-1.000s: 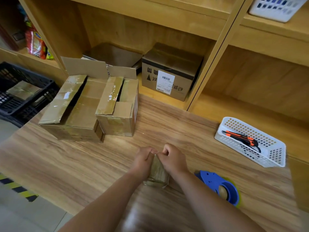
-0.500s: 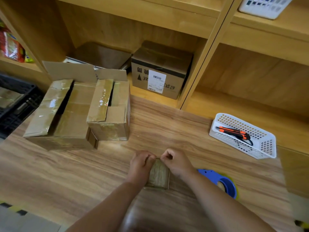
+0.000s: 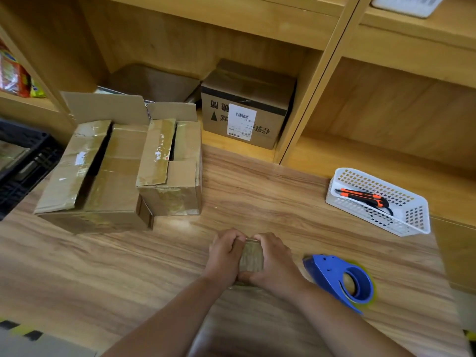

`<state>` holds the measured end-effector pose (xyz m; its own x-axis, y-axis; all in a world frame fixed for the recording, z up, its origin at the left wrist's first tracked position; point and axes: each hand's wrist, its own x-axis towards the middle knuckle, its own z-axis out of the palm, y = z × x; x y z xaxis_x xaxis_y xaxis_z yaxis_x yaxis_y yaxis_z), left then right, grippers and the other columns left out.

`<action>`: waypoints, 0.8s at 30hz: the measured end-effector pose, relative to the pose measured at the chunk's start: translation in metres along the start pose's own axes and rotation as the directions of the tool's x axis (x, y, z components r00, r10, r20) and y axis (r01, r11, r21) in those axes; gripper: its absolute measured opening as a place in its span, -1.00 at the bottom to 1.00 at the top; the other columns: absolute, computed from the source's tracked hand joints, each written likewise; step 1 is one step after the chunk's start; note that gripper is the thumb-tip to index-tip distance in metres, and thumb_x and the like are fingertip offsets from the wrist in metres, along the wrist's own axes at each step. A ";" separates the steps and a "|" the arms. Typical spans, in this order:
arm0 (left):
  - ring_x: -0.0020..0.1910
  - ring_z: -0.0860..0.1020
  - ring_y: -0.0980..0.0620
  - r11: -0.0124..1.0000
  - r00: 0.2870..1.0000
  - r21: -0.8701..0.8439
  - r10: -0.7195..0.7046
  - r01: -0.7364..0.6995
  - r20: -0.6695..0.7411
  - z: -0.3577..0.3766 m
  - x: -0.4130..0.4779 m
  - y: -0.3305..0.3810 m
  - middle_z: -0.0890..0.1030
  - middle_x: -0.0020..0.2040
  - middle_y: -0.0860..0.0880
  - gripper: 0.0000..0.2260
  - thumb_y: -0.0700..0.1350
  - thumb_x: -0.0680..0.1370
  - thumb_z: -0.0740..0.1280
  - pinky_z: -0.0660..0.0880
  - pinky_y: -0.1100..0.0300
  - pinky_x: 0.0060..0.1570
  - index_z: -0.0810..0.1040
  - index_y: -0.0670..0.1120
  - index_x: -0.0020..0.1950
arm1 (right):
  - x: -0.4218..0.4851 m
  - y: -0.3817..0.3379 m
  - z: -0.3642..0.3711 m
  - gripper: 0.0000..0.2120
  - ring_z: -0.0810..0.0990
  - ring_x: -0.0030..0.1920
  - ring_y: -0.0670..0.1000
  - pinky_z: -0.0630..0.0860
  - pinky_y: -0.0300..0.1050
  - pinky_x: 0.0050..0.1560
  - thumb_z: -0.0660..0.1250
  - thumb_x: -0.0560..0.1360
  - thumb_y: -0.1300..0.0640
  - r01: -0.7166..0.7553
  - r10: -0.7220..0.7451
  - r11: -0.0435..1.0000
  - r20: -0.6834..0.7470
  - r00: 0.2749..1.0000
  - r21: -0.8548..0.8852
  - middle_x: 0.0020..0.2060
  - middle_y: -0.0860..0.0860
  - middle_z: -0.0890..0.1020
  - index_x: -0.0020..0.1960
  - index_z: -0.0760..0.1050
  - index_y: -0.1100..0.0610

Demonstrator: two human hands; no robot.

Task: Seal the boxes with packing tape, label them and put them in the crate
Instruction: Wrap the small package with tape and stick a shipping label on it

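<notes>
Your left hand (image 3: 224,256) and right hand (image 3: 275,266) close in, fingers curled round the small box (image 3: 251,258), lower centre.
Sealing, likely: press the tape flat next.

Crate (image 3: 28,163) partly beyond left edge.

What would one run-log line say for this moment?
left hand + right hand: grip small parcel on table | tape dispenser: idle at right | open boxes: unsealed

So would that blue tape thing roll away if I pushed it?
Probably not: the tape dispenser lies flat on its side on the table, so it should slide rather than roll. Its plastic body looks stiff, and likely light.
</notes>
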<state>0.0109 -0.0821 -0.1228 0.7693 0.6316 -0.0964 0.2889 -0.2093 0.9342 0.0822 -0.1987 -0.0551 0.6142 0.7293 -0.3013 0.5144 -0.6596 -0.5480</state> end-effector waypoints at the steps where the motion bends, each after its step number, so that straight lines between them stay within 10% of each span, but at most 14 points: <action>1: -0.03 0.47 0.03 1.000 1.000 -0.008 -0.009 0.009 0.008 0.000 -0.001 -0.001 0.55 -0.20 0.20 -0.80 0.04 0.49 0.15 0.39 -0.02 0.07 0.48 0.22 -0.29 | 0.001 0.001 -0.003 -0.17 0.26 0.21 -0.12 0.20 -0.19 0.25 0.45 0.24 -0.29 0.006 -0.007 1.000 0.050 0.999 0.005 0.16 -0.20 0.28 0.38 0.20 -0.05; 10: -0.08 0.47 0.12 0.999 1.000 0.040 -0.009 0.008 0.028 -0.007 -0.003 0.013 0.54 -0.23 0.17 -0.81 0.04 0.47 0.15 0.39 -0.05 0.09 0.43 0.19 -0.33 | 0.027 0.020 -0.007 -0.91 0.53 -0.16 -0.17 0.44 -0.16 -0.07 0.43 0.44 0.01 0.019 -0.013 0.961 -0.025 1.000 0.276 -0.19 -0.15 0.59 -0.12 0.52 -0.06; 16: -0.05 0.52 0.00 1.000 0.999 0.023 -0.012 0.011 0.034 -0.006 0.002 0.002 0.58 -0.19 0.12 -0.81 0.15 0.43 0.11 0.44 -0.11 0.05 0.49 0.26 -0.29 | 0.016 0.030 -0.013 -0.47 0.58 -0.05 -0.15 0.51 -0.20 -0.05 0.56 0.17 -0.18 -0.065 -0.033 0.912 0.231 0.972 0.404 -0.06 -0.14 0.60 0.07 0.46 -0.16; 24: 0.03 0.51 0.04 0.997 0.984 0.021 -0.073 0.071 0.163 -0.012 0.003 0.013 0.57 -0.05 0.07 -0.84 0.22 0.34 0.19 0.45 0.04 0.10 0.51 0.25 -0.17 | 0.013 0.030 -0.004 -0.72 0.56 -0.14 -0.11 0.49 -0.09 -0.05 0.43 0.39 -0.15 0.002 0.000 0.967 -0.007 1.000 0.256 -0.16 -0.10 0.63 0.06 0.53 -0.13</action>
<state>0.0105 -0.0738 -0.1066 0.8287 0.5149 -0.2192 0.3543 -0.1794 0.9178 0.1082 -0.2101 -0.0723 0.6181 0.7283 -0.2958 0.3450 -0.5894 -0.7304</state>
